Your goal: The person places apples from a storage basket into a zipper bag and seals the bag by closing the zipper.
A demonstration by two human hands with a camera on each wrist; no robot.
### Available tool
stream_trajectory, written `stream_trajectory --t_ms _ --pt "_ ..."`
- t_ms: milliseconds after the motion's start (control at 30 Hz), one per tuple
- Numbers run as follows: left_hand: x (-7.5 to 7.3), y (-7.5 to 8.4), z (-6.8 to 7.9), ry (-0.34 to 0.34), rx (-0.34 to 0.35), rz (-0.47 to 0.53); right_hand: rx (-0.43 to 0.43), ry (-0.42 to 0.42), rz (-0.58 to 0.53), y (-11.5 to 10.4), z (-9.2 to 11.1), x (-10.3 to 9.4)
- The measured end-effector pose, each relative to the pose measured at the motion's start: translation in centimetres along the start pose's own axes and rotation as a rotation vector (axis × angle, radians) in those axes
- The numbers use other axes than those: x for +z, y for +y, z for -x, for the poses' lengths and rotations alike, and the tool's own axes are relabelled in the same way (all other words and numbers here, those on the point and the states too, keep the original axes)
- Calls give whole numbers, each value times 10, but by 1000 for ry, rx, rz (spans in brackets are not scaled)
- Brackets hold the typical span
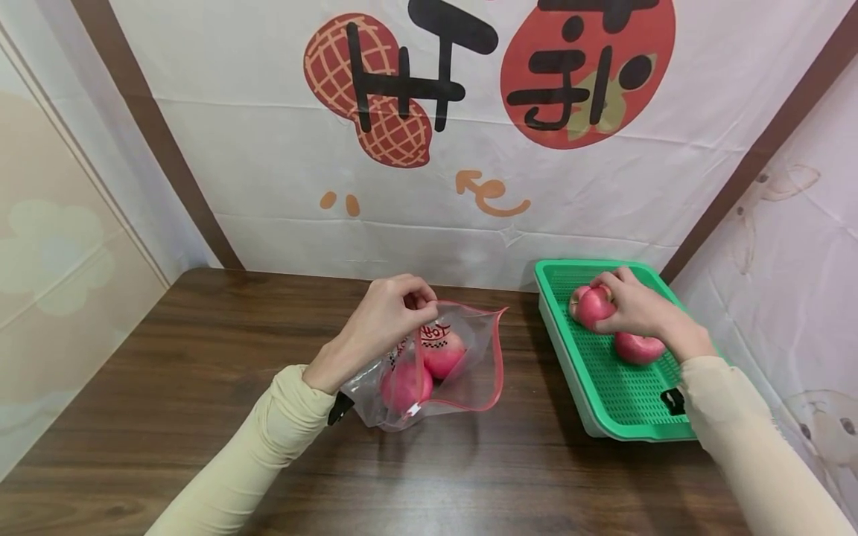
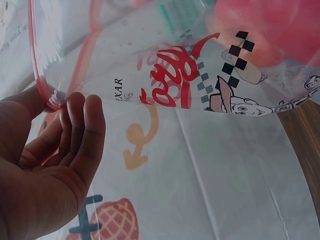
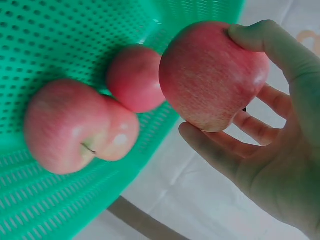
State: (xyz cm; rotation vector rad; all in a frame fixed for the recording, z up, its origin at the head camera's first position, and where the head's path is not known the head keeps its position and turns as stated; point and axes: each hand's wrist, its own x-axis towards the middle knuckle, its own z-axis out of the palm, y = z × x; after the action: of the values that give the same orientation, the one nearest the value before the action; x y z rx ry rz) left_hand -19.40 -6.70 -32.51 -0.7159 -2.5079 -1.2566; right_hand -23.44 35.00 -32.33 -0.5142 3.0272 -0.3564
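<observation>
My left hand (image 1: 395, 313) pinches the red-edged rim of a clear zip bag (image 1: 498, 353) with printed lettering (image 2: 175, 75). The bag's mouth gapes toward the right, and pink-red apples (image 1: 405, 385) lie inside it. A white slider (image 1: 413, 409) sits on the near part of the rim. Over the green basket, my right hand (image 1: 633, 305) grips a red apple (image 3: 212, 75) between thumb and fingers. Below and beside that apple, more apples (image 3: 65, 125) rest in the basket, one with its stem showing.
The green perforated basket (image 1: 620, 432) stands at the right of the brown wooden table (image 1: 201, 357). Behind the table hangs a white printed cloth (image 1: 268, 171), with another patterned cloth (image 1: 804, 283) along the right side.
</observation>
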Motion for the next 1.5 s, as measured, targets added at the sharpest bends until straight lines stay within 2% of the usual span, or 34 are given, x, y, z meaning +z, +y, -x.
stream_trajectory --t_ms 233,467,767,1133,1500 --pt "1 -2 -1 2 -11 -1 -27 13 13 -20 2 -17" --pt "1 -1 -2 2 -11 -2 -57 65 30 -44 0 -27" --pt "1 -2 -1 6 1 -4 -63 78 12 -74 0 -39" --pt "1 -3 -2 7 -3 -1 -248 208 97 -108 -7 -37" --pt "1 -4 0 9 -3 -3 -332 205 71 -142 -1 -39"
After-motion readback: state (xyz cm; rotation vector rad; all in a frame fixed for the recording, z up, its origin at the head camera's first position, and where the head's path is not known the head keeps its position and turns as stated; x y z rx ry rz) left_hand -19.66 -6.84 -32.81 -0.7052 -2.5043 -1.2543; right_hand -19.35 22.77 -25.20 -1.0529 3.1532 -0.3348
